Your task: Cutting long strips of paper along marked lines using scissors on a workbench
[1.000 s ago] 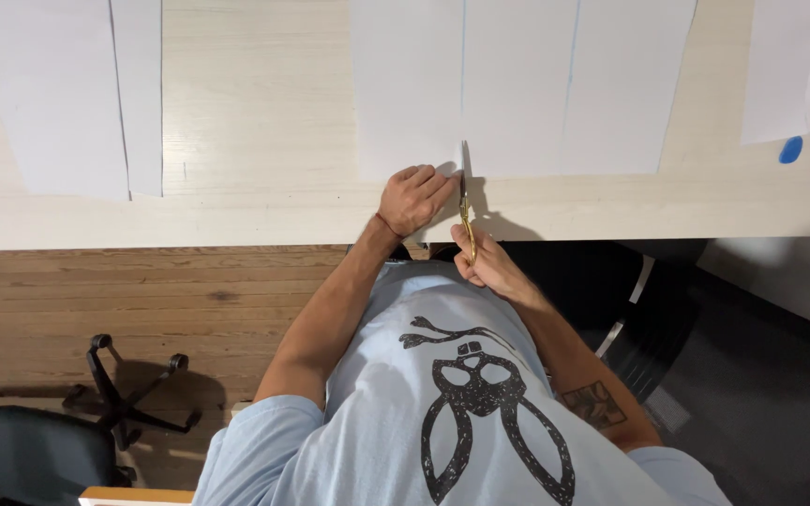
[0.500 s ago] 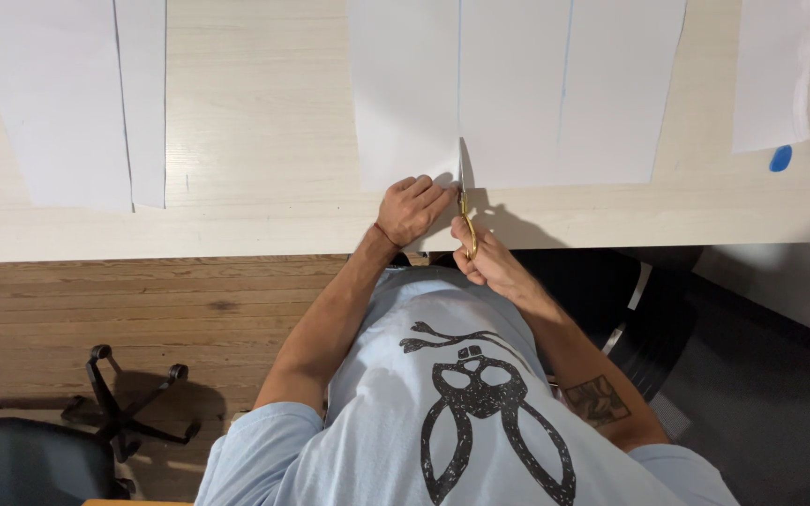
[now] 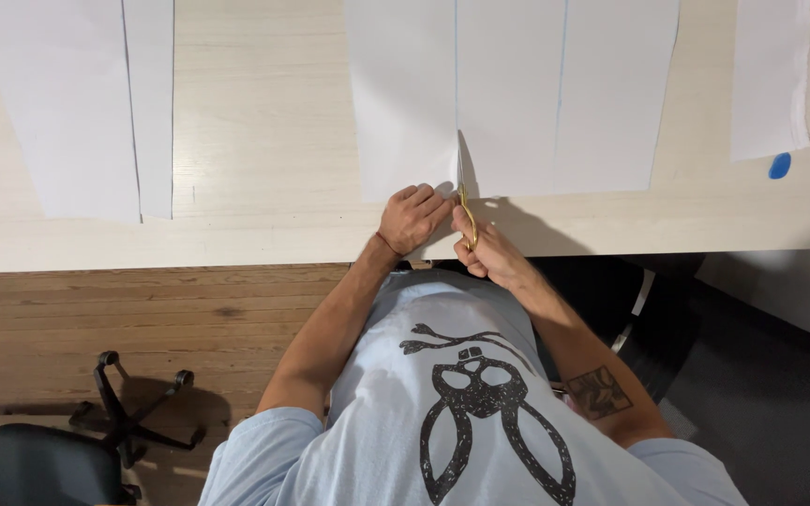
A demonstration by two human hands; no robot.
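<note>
You are looking straight down at a pale wooden desk [image 3: 264, 141] with your two arms reaching to its near edge. Your right hand [image 3: 485, 248] is clenched around the handles of a pair of gold-coloured scissors [image 3: 466, 208], whose blades point away from you into the near edge of a wide white sheet of paper [image 3: 517, 94]. The sheet lies flat near the middle of the desk, its lower edge close to the near edge, and faint straight lines run across it from near to far. The blades sit on one of those lines, where a short slit shows in the paper. Your left hand [image 3: 412, 217] is curled closed, knuckles up, pressing on the paper just left of the scissors and almost touching your right hand.

Another white sheet [image 3: 77, 103] lies towards the left end of the desk, well apart from your hands. A narrower white strip [image 3: 771, 75] lies towards the right end, with a small blue dot [image 3: 780, 166] beside its near corner. A dark office chair [image 3: 67, 450] stands on the wooden floor [image 3: 96, 319] below the desk's near edge.
</note>
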